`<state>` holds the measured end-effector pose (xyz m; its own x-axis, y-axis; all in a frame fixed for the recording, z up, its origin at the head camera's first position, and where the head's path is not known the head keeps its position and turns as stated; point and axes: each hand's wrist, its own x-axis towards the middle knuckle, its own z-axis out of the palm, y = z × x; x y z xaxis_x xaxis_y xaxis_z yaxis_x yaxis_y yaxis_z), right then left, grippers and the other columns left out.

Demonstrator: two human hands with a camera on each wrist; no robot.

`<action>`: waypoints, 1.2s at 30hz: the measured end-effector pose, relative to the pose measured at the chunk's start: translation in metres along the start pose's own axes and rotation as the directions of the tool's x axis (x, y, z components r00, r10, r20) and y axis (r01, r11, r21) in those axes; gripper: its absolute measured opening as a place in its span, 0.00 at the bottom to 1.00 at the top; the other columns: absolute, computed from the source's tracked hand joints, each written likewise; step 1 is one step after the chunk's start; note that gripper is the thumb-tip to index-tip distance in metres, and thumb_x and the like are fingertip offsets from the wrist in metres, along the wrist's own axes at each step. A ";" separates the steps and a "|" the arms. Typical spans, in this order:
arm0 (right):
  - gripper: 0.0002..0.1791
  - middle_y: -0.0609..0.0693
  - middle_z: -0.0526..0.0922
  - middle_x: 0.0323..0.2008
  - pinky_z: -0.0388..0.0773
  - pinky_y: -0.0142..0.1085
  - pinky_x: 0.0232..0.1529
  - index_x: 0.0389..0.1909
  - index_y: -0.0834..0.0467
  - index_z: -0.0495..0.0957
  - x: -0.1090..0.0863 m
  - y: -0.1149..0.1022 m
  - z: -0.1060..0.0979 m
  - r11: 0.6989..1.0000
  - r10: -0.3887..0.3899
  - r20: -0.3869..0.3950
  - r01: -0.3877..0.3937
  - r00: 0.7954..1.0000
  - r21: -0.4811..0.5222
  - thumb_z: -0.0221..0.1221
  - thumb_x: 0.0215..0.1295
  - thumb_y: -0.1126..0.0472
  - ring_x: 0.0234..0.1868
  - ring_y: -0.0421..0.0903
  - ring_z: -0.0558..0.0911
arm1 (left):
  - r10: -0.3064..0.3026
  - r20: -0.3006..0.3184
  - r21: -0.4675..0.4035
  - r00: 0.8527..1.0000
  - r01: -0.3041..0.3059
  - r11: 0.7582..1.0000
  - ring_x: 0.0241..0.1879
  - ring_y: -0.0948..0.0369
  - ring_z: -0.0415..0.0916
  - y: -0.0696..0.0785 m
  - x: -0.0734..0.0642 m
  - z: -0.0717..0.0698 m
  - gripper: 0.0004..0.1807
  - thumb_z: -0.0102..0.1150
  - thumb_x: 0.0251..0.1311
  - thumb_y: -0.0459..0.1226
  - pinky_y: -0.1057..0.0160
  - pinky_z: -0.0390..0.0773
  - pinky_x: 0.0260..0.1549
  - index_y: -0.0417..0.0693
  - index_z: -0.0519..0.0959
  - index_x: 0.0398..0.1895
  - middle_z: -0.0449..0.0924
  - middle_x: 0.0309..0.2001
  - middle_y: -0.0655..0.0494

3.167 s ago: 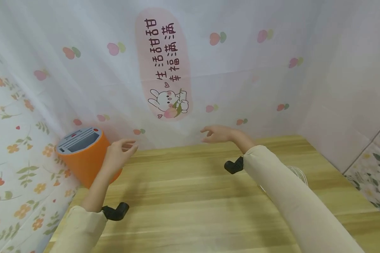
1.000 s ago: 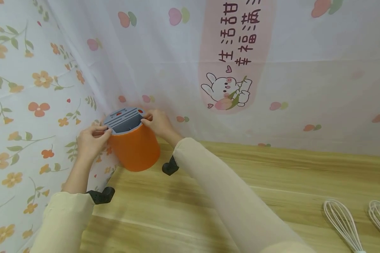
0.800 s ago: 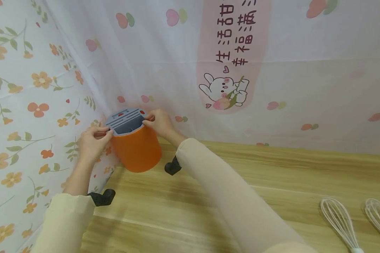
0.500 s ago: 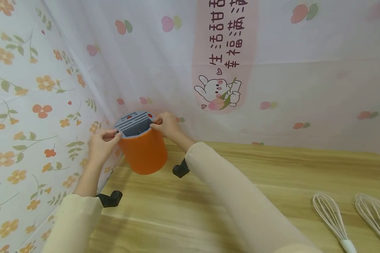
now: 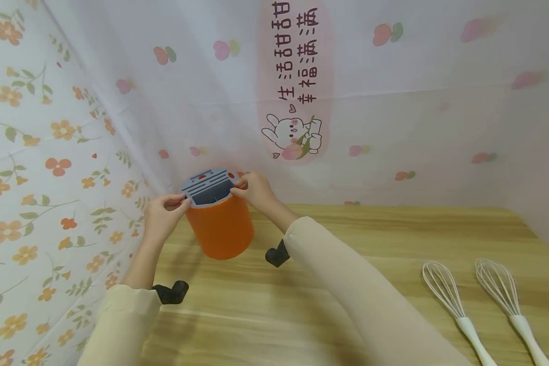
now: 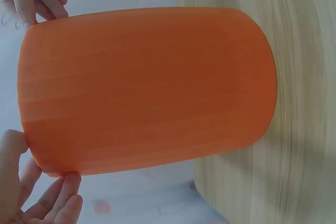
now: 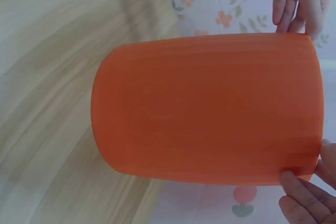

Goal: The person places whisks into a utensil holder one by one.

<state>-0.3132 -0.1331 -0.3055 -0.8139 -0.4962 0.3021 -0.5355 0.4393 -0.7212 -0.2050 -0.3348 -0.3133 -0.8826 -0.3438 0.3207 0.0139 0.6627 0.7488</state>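
Note:
An orange, tapered knife block (image 5: 221, 231) with a grey slotted top (image 5: 208, 183) and a wide dark opening stands upright in the head view, at the back left of the table. My left hand (image 5: 164, 216) pinches its rim on the left side, thumb and fingers at the edge. On the opposite side, my right hand (image 5: 257, 192) pinches the rim the same way. The block's smooth side (image 6: 147, 87) fills the left wrist view, and its base sits close over the wood. Both hands also show at the rim end of the block (image 7: 210, 111) in the right wrist view.
Two whisks with white handles, a nearer one (image 5: 468, 333) and one beside it (image 5: 523, 333), lie at the right of the wooden table (image 5: 238, 325). A flowered curtain (image 5: 59, 203) hangs at the left, and a printed white one (image 5: 370, 117) stands behind.
Both hands, earlier apart from the knife block, now hold its rim. Over the last second the block has moved right, away from the left curtain. The head view has turned; the whisks show more fully.

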 end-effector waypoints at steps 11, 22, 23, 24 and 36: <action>0.12 0.53 0.83 0.35 0.78 0.31 0.34 0.39 0.63 0.83 -0.052 0.014 -0.040 1.000 0.018 -0.067 -0.019 0.998 -0.020 0.64 0.56 0.61 0.34 0.46 0.80 | 0.076 0.021 -0.051 0.997 -0.075 0.996 0.37 0.59 0.80 0.030 -0.023 0.032 0.18 0.61 0.57 0.41 0.79 0.73 0.31 0.38 0.81 0.45 0.80 0.41 0.41; 0.10 0.54 0.83 0.32 0.79 0.34 0.33 0.35 0.63 0.81 -0.113 0.033 -0.092 0.997 0.012 -0.107 -0.020 0.994 -0.078 0.64 0.56 0.60 0.33 0.47 0.81 | 0.119 0.134 -0.208 0.984 -0.090 0.974 0.43 0.51 0.78 0.070 -0.050 0.071 0.17 0.61 0.56 0.39 0.67 0.78 0.38 0.36 0.79 0.46 0.78 0.43 0.41; 0.09 0.54 0.83 0.32 0.79 0.35 0.32 0.33 0.63 0.80 -0.118 0.035 -0.097 0.996 0.010 -0.111 -0.019 0.994 -0.082 0.64 0.56 0.60 0.33 0.48 0.81 | 0.135 0.139 -0.215 0.981 -0.104 0.971 0.42 0.51 0.78 0.073 -0.051 0.075 0.17 0.62 0.56 0.38 0.64 0.78 0.39 0.37 0.80 0.46 0.78 0.43 0.41; 0.09 0.55 0.82 0.32 0.79 0.35 0.32 0.32 0.64 0.80 -0.124 0.036 -0.102 0.996 0.006 -0.114 -0.016 0.993 -0.086 0.64 0.56 0.61 0.32 0.48 0.81 | 0.155 0.143 -0.225 0.977 -0.121 0.967 0.42 0.50 0.78 0.076 -0.053 0.079 0.16 0.62 0.56 0.38 0.62 0.79 0.40 0.36 0.80 0.45 0.78 0.43 0.41; 0.08 0.51 0.82 0.28 0.79 0.31 0.30 0.29 0.62 0.81 -0.179 0.038 -0.138 0.986 0.014 -0.091 -0.029 0.996 -0.166 0.65 0.54 0.60 0.29 0.44 0.82 | 0.242 0.247 -0.235 0.939 -0.184 0.954 0.41 0.53 0.78 0.104 -0.081 0.097 0.16 0.64 0.54 0.39 0.58 0.77 0.44 0.39 0.81 0.44 0.79 0.44 0.44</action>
<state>-0.2187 0.0754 -0.3007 -0.8384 -0.4200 0.3475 -0.5417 0.5715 -0.6163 -0.1777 -0.1739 -0.3176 -0.9408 0.0014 0.3388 0.2860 0.5396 0.7918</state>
